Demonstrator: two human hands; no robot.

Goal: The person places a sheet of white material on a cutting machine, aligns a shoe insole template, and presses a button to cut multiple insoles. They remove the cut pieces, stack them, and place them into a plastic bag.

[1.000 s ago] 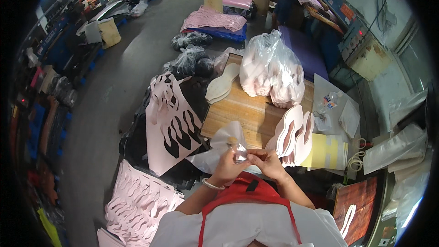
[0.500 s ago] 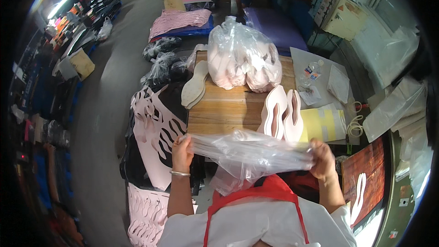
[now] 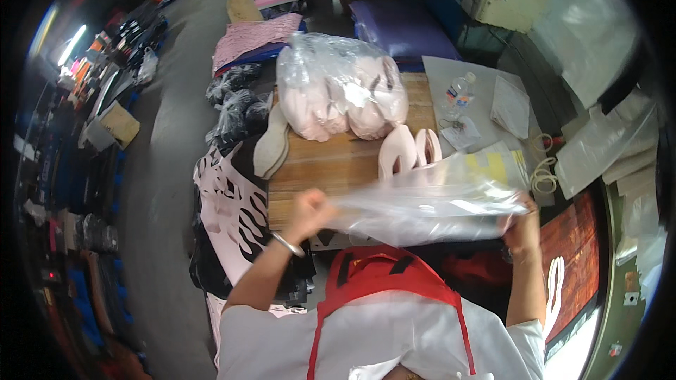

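Head view: left hand (image 3: 313, 212) and right hand (image 3: 522, 229) are both curled tight on clear plastic film (image 3: 429, 214), stretched between them just below centre frame. Behind that, pink cutouts (image 3: 398, 149) on the wooden counter (image 3: 320, 169), then a stuffed bag (image 3: 331, 84), upper middle.

Lighting is uneven: a tube lamp (image 3: 72, 45) glows at the upper left, yet the left side stays dim. Pale sheen lies on the floor (image 3: 151, 162). Glare streaks the clear plastic (image 3: 433, 205), smeared by motion blur, as are the left fingers (image 3: 315, 205). White highlights spot the filled bag (image 3: 327, 88). Edges bend toward the black rim.
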